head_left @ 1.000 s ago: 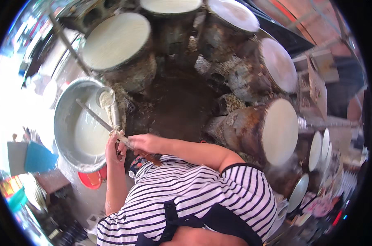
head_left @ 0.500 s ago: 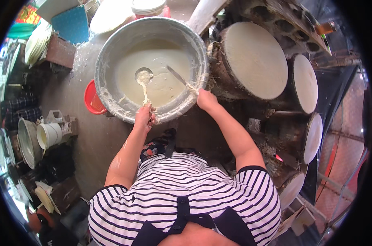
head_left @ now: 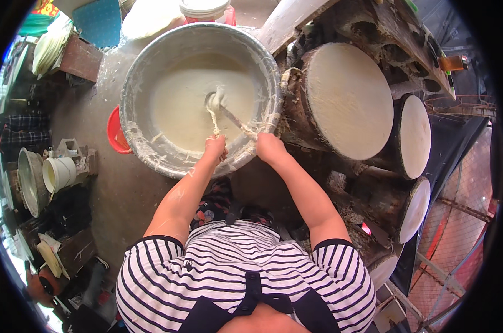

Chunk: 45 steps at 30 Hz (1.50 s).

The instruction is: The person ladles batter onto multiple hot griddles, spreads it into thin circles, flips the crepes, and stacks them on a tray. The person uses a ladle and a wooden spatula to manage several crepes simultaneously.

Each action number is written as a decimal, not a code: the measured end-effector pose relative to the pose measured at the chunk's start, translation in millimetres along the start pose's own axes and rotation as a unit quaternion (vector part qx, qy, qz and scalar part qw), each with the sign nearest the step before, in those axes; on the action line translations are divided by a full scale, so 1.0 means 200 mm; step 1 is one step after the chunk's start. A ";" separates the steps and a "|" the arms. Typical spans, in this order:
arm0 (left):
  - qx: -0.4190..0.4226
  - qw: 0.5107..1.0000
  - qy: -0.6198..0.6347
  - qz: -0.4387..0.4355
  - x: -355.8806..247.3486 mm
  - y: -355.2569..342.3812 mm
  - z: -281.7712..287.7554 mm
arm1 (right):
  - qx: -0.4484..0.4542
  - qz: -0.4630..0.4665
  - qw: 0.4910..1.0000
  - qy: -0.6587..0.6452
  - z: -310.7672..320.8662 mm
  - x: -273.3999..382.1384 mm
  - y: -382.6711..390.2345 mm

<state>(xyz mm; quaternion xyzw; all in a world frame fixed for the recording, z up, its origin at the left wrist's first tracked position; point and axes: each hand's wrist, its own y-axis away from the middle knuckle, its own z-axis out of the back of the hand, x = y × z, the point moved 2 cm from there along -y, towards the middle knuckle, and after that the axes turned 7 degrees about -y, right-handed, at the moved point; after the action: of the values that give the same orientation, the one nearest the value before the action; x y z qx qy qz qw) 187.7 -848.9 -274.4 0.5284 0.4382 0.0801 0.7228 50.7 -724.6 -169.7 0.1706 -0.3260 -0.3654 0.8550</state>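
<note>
A large grey metal tub [head_left: 127, 105] stands in front of me, holding pale, batter-like liquid [head_left: 176, 94]. My left hand [head_left: 215, 149] is closed round the coated handle of a ladle [head_left: 210, 103], held over the liquid. In my right hand [head_left: 270, 148], near the tub's near right rim, is a long, flat, batter-smeared spatula [head_left: 232, 118]. Its far end meets the ladle's bowl, where a thick pale clump [head_left: 220, 95] sits. The clump partly hides the bowl and the spatula's tip.
Several drum-like stands with round pale tops line the right, the largest top [head_left: 348, 100] close to the tub. A red basin [head_left: 116, 133] is partly under the tub's left side. A white bucket [head_left: 59, 173] stands at left, and a lidded white bucket [head_left: 205, 8] beyond the tub.
My hands have come closer together. The ladle has moved right and the spatula's end now meets it. The clump is now at the ladle's bowl. My view has shifted slightly.
</note>
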 end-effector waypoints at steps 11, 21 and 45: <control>0.267 0.875 0.398 -0.075 -0.34 0.82 0.05 | -0.066 0.159 0.985 0.020 0.57 -0.01 0.55; 0.091 0.901 0.261 -0.335 -0.53 1.66 0.23 | -0.390 0.396 0.830 0.040 0.91 0.06 0.92; 0.463 0.862 -0.197 -0.062 -0.43 1.91 -1.04 | -0.646 -0.082 0.398 -0.646 -0.28 -1.08 2.09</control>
<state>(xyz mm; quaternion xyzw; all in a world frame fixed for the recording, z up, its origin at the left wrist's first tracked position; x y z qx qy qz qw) 119.4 -590.4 78.1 0.7788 0.3053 -0.2820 0.4697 191.4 -279.4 -82.5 -0.6939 -0.4324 -0.5363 0.2095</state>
